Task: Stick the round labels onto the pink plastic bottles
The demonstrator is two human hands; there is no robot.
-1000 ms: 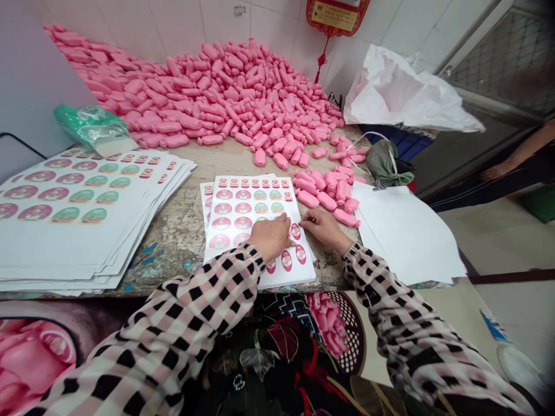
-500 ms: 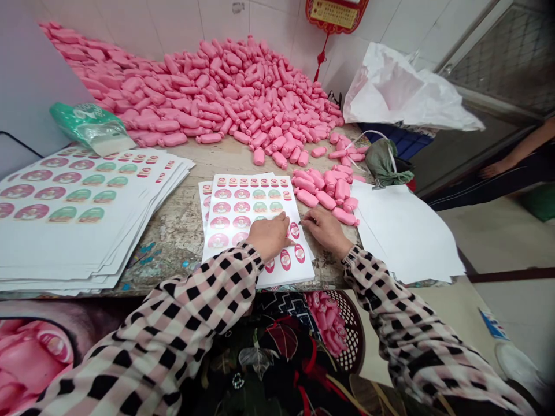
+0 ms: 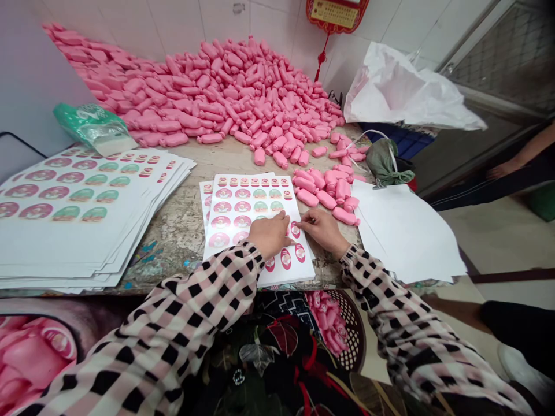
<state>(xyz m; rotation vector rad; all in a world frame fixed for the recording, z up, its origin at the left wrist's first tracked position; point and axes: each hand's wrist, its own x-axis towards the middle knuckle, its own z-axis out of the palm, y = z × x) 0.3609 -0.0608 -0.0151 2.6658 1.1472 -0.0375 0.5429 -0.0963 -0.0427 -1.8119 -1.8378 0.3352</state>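
Observation:
My left hand point(image 3: 269, 234) lies on a stack of white sticker sheets point(image 3: 306, 270), its thumb and index finger stretched apart over the printed labels. Round pink, green and oval pink stickers cover the top sheet. At the sheet's right edge my right hand point(image 3: 324, 232) is closed in a pinch, fingertips against an oval pink sticker point(image 3: 295, 229). Whatever sits between those fingertips is too small to make out. Just beyond the hands lies a small group of pink bottle-shaped pieces point(image 3: 326, 199).
A big heap of pink pieces point(image 3: 243, 86) covers the table's back. More sticker sheets point(image 3: 65, 242) lie left under a green plastic pack point(image 3: 93, 128). White paper point(image 3: 403, 231) lies right, near a grey-green pouch point(image 3: 384, 162). Below stands a brown basket point(image 3: 353, 329). Another person's arm point(image 3: 526, 153) shows at right.
My right fingertips have moved slightly left onto the oval sticker's edge. My left hand stays in place. A person's dark-clothed limb has come into view at the lower right.

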